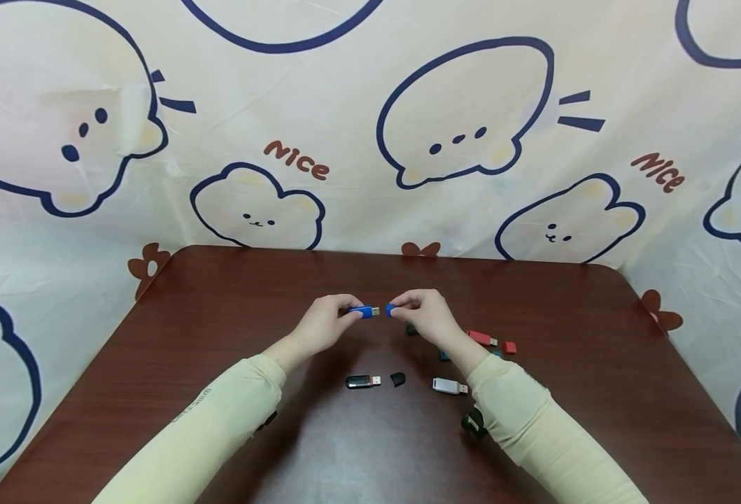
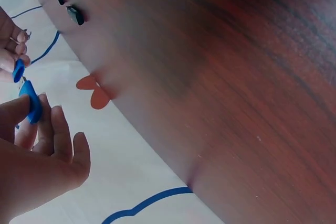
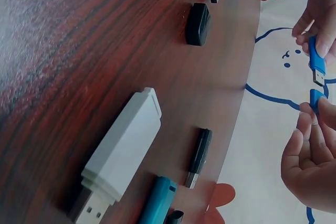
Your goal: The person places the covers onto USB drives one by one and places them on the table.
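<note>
My left hand [image 1: 324,323] pinches a blue USB stick [image 1: 362,312] between thumb and fingers, its metal plug bare and pointing right. Across a small gap, my right hand [image 1: 429,318] pinches the small blue cap [image 1: 390,309] of a stick. Plug and cap stand apart, roughly in line, above the table. The right wrist view shows the blue stick [image 3: 316,59] over the blue cap [image 3: 315,99], with space between them. In the left wrist view the blue stick [image 2: 31,103] and cap [image 2: 18,71] look close together.
On the brown table [image 1: 219,420] lie a black USB stick [image 1: 362,381], its black cap [image 1: 398,379], a white stick [image 1: 450,386], a red stick [image 1: 482,338] and a red cap [image 1: 510,347]. A teal stick [image 3: 158,200] lies partly hidden beneath the right arm. A patterned cloth [image 1: 345,105] hangs behind.
</note>
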`<state>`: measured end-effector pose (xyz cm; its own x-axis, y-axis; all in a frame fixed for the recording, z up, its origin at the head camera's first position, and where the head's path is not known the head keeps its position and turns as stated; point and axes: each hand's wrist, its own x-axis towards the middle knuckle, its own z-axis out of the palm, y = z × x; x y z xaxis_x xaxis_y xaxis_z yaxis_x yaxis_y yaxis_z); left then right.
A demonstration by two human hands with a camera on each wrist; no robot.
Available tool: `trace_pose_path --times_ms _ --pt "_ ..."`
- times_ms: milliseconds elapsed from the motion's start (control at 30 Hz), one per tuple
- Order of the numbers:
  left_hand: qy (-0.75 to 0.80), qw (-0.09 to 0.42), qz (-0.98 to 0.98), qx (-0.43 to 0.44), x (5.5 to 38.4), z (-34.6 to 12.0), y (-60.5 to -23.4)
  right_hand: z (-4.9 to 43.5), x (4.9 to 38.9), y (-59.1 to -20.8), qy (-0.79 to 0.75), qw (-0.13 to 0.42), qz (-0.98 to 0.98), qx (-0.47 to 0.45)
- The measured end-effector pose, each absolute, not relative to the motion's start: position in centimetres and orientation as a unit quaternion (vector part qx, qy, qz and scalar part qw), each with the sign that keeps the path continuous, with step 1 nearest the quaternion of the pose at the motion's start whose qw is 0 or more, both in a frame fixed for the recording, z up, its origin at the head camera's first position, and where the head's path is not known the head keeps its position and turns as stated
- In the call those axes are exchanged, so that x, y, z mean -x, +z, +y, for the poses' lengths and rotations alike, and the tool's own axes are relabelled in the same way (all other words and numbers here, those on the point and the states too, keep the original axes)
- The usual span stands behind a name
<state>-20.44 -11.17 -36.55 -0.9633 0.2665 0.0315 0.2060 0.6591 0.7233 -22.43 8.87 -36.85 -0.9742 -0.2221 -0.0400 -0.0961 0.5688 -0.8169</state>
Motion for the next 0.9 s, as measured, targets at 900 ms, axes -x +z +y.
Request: trace_pose_path --times_ms 900 --pt "0.388 0.042 0.91 -0.138 20.37 -10.23 -36.64 8.97 22.13 -36.88 -0.46 0.067 0.879 0.105"
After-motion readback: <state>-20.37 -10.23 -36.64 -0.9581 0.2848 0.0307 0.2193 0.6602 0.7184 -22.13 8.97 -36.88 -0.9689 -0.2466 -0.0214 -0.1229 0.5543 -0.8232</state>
